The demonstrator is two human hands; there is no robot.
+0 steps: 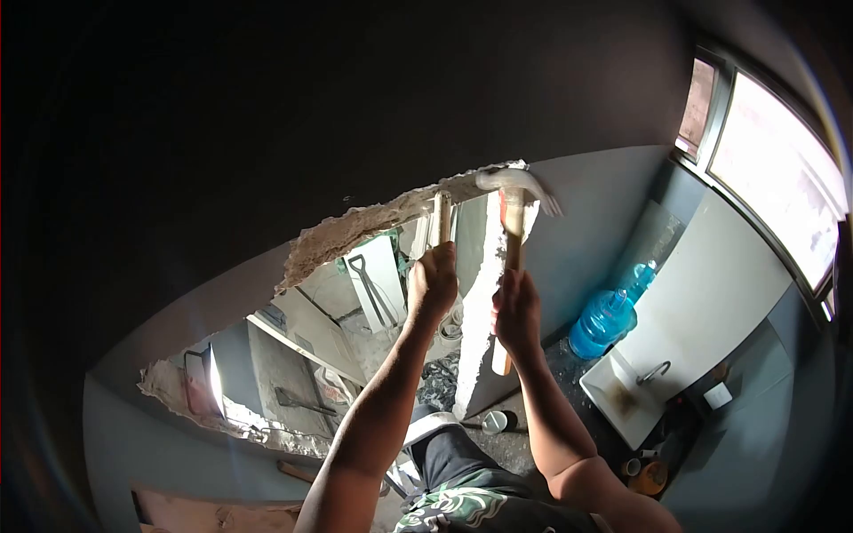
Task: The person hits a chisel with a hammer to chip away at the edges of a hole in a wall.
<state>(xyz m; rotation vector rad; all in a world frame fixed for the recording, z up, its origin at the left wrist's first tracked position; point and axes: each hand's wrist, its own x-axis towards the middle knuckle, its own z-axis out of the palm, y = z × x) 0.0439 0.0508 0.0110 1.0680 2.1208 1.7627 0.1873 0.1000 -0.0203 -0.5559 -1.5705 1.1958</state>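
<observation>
A claw hammer [514,244] is gripped by its wooden handle in my right hand [518,311], its head raised near the top right corner of a broken wall opening. My left hand [433,280] is wrapped round a pale, straight chisel-like bar [442,213], held upright. The bar's tip reaches the rough upper edge [355,224] of the opening, to the left of the hammer head. Crumbled masonry shows along that edge, and a jagged white strip [484,302] of cut wall runs down beside my right hand.
Through the opening, a shovel [371,289] leans against a white panel. To the right are blue water bottles [604,322], a white sink [613,386] with a tap, and a bright window [777,169]. A cup [495,422] and rubble lie on the floor below.
</observation>
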